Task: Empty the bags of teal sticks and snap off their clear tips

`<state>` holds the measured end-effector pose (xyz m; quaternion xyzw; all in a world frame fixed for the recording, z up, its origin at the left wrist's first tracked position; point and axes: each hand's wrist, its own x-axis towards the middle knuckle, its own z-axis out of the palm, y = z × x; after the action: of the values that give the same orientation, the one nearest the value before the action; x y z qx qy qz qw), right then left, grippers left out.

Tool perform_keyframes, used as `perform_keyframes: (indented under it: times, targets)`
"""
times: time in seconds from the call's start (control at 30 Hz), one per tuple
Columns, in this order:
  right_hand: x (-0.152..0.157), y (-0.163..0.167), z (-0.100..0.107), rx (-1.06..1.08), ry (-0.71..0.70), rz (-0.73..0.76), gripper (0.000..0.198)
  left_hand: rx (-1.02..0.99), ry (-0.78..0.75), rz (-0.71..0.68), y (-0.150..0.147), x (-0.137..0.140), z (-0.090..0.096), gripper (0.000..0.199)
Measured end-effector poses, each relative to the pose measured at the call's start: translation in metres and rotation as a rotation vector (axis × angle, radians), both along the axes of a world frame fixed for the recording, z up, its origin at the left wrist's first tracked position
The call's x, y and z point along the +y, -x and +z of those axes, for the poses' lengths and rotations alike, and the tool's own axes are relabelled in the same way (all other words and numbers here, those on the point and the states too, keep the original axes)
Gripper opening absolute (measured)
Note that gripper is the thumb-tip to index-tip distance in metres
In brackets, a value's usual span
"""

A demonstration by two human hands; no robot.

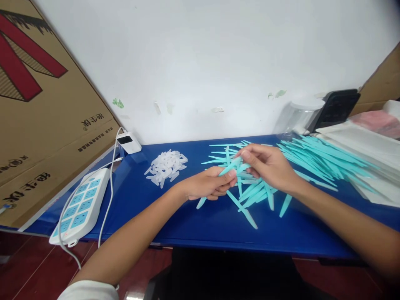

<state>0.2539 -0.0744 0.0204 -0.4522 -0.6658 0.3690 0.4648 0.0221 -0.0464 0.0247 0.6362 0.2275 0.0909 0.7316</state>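
Left hand pinches a teal stick above the blue table; right hand is just beside, fingers bent, but I cannot tell what it holds. Under them, loose sticks lie scattered. To the left are white pieces and a power strip. Behind rises a white wall; one carton stands at left, above dark-red floor.

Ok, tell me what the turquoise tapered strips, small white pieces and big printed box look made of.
Turquoise tapered strips: probably plastic, smooth and slightly glossy, evenly coloured. Small white pieces: likely plastic too, with a milky, semi-translucent look. Big printed box: apparently cardboard, judging by its matte brown surface.
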Motion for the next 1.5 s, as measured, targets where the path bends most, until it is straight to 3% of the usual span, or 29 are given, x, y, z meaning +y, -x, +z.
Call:
perform_keyframes:
  times: [0.33, 0.43, 0.57, 0.7, 0.8, 0.9, 1.03, 1.13, 1.2, 1.33, 1.43, 1.5]
  targets:
    - [0.003, -0.008, 0.006, -0.124, -0.158, -0.072, 0.044, -0.043, -0.082, 0.037, -0.004, 0.0, -0.003, 0.055]
    - [0.009, -0.032, 0.016, -0.068, -0.219, -0.211, 0.041, -0.025, -0.1, 0.064, 0.004, 0.007, 0.0, 0.055]
    - [0.017, -0.059, 0.029, 0.003, -0.311, -0.39, 0.038, -0.055, -0.103, 0.318, 0.012, 0.019, -0.002, 0.053]
    - [0.016, -0.048, 0.02, -0.273, -0.163, -0.144, 0.045, -0.08, -0.109, 0.573, 0.006, 0.021, -0.002, 0.046]
    - [0.013, -0.028, 0.003, -0.36, -0.031, 0.075, 0.048, -0.047, -0.22, 0.707, 0.007, 0.021, 0.008, 0.042]
    - [0.016, -0.011, -0.01, -0.395, 0.015, 0.141, 0.046, -0.114, -0.374, 0.914, 0.025, 0.03, 0.027, 0.035]
    - [0.03, 0.025, -0.014, -0.344, 0.089, 0.208, 0.043, -0.252, -0.399, 1.098, 0.056, 0.047, 0.048, 0.028]
    - [0.045, 0.06, -0.012, -0.145, 0.141, 0.28, 0.041, -0.292, -0.324, 1.108, 0.063, 0.054, 0.048, 0.03]
    - [0.051, 0.074, -0.012, -0.112, 0.09, 0.226, 0.046, -0.311, -0.243, 1.061, 0.058, 0.053, 0.042, 0.035]
    - [0.045, 0.067, -0.012, -0.215, -0.058, 0.107, 0.038, -0.37, -0.058, 0.838, 0.036, 0.045, 0.022, 0.043]
    - [0.03, 0.056, -0.015, -0.208, 0.003, 0.221, 0.052, -0.493, 0.051, 0.716, 0.018, 0.037, 0.009, 0.046]
    - [0.021, 0.055, -0.018, -0.214, 0.045, 0.292, 0.05, -0.561, 0.107, 0.694, 0.009, 0.032, 0.003, 0.048]
